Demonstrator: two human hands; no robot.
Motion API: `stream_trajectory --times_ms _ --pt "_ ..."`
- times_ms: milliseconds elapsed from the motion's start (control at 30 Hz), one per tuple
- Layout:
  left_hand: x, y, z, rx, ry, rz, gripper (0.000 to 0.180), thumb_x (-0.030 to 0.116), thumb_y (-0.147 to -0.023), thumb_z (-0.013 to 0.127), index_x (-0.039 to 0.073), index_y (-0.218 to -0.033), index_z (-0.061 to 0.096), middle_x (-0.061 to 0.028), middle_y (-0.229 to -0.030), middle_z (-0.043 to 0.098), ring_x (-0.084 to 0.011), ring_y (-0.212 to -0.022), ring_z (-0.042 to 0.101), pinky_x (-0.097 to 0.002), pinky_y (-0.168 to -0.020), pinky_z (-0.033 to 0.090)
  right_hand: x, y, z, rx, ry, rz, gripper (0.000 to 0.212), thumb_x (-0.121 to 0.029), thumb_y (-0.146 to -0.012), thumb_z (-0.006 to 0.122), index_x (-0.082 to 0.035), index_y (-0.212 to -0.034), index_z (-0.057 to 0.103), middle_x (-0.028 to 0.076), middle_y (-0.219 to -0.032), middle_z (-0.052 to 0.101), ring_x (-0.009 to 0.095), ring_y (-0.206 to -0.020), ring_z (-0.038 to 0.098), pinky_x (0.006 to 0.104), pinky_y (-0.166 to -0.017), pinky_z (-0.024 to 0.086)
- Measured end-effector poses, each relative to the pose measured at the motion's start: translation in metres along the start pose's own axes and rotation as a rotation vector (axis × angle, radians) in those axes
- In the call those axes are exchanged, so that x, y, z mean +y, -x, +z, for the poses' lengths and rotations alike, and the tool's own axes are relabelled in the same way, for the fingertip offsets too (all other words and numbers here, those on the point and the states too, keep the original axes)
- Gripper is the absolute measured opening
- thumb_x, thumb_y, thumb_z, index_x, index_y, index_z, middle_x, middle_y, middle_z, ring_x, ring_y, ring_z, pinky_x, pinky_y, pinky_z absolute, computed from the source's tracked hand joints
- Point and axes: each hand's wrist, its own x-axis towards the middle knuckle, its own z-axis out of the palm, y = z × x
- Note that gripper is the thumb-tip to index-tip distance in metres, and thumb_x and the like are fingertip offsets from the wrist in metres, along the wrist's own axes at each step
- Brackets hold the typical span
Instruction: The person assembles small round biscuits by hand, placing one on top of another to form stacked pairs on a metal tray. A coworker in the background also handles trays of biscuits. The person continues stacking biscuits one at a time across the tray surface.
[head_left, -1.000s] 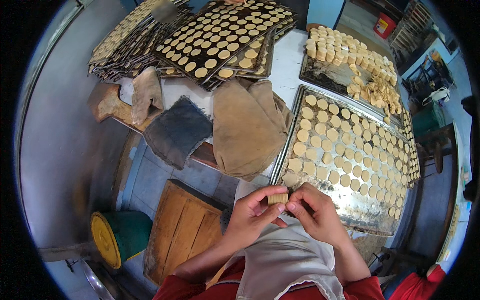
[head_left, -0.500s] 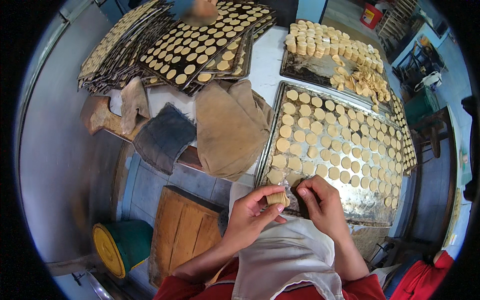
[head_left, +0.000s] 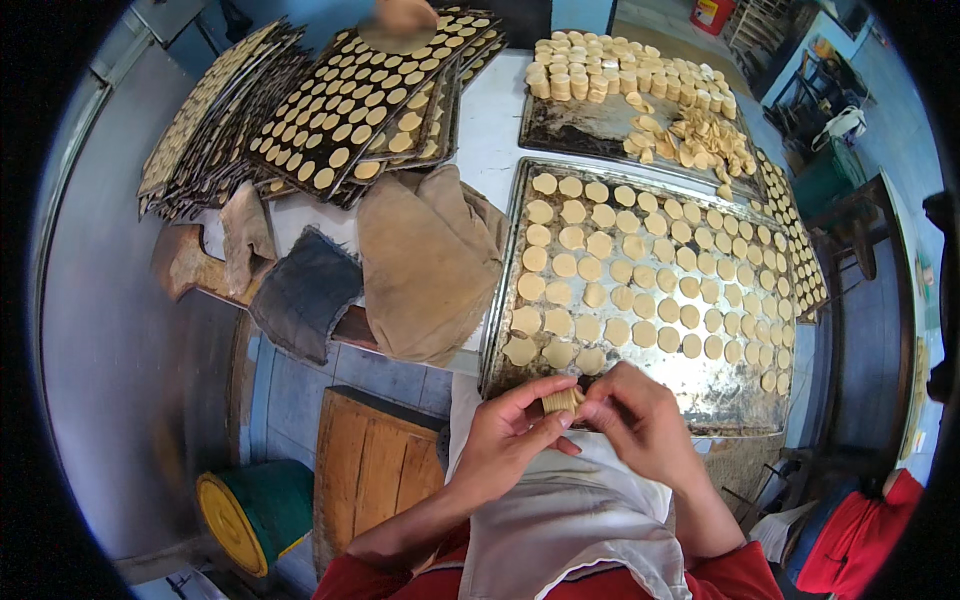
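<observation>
A short stack of thin, pale dough rounds (head_left: 561, 402) lies on its side between the thumb and fingers of my left hand (head_left: 505, 435). The fingertips of my right hand (head_left: 645, 425) are pinched together at the stack's right end, seemingly on the edge of a round; they partly hide it. Both hands are over the near edge of a metal baking tray (head_left: 735, 400). Rows of flat dough rounds (head_left: 590, 270) cover most of that tray, with bare, greasy metal showing near the front right.
Behind, another tray (head_left: 560, 125) carries upright stacks of rounds (head_left: 600, 75) and a loose heap (head_left: 705, 140). Dark trays of rounds (head_left: 335, 105) pile up at the left, where another person's hand (head_left: 405, 12) reaches in. Cloths (head_left: 425, 265) drape over the table edge. A green bucket (head_left: 275, 505) stands below.
My right hand has moved left until its fingertips meet the stack in my left hand. The whole view has shifted, so the trays appear further left.
</observation>
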Motion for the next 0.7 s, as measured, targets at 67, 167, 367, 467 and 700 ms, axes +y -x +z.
stream_trajectory --times_ms 67,167,367,467,700 --pt "0.003 -0.002 0.005 -0.003 0.014 -0.018 0.045 0.000 -0.110 0.066 -0.001 -0.154 0.058 -0.0158 -0.143 0.068 -0.0258 -0.124 0.072 -0.0379 -0.088 0.069 0.011 -0.001 -0.010 0.112 0.213 0.097 0.016 -0.013 -0.100 0.081 0.000 -0.102 0.071 0.014 -0.087 0.064 0.027 -0.072 0.063 0.0369 -0.067 0.049" --pt "0.003 -0.005 0.013 -0.003 0.018 -0.021 0.046 -0.001 -0.110 0.065 -0.001 -0.155 0.058 -0.0152 -0.143 0.067 -0.0258 -0.124 0.072 -0.0376 -0.088 0.069 0.024 0.000 -0.017 0.163 0.441 0.130 0.022 -0.022 -0.102 0.079 -0.001 -0.100 0.072 0.016 -0.090 0.068 0.038 -0.074 0.069 0.0438 -0.065 0.053" --pt "-0.002 -0.013 0.020 -0.068 -0.022 -0.001 0.047 0.000 -0.110 0.065 -0.003 -0.156 0.056 -0.0152 -0.137 0.069 -0.0230 -0.118 0.073 -0.0357 -0.089 0.069 0.002 0.015 -0.020 0.049 0.035 0.108 0.016 -0.015 -0.100 0.081 -0.001 -0.105 0.073 0.015 -0.090 0.071 0.034 -0.075 0.072 0.0405 -0.068 0.055" --pt "0.000 -0.017 0.026 -0.067 -0.022 -0.008 0.047 0.001 -0.110 0.066 -0.003 -0.156 0.056 -0.0153 -0.135 0.070 -0.0220 -0.116 0.073 -0.0355 -0.088 0.068 0.021 0.020 -0.025 0.119 0.042 0.150 0.017 -0.015 -0.101 0.081 -0.002 -0.108 0.073 0.014 -0.091 0.071 0.030 -0.077 0.072 0.0389 -0.070 0.055" --pt "-0.002 -0.021 0.035 -0.058 -0.027 -0.045 0.043 0.000 -0.108 0.068 -0.003 -0.149 0.059 -0.0150 -0.137 0.069 -0.0226 -0.118 0.073 -0.0364 -0.087 0.068 0.020 0.018 -0.039 0.198 0.217 0.176 0.014 -0.017 -0.101 0.079 -0.004 -0.104 0.073 0.013 -0.090 0.066 0.034 -0.073 0.067 0.0426 -0.066 0.052"
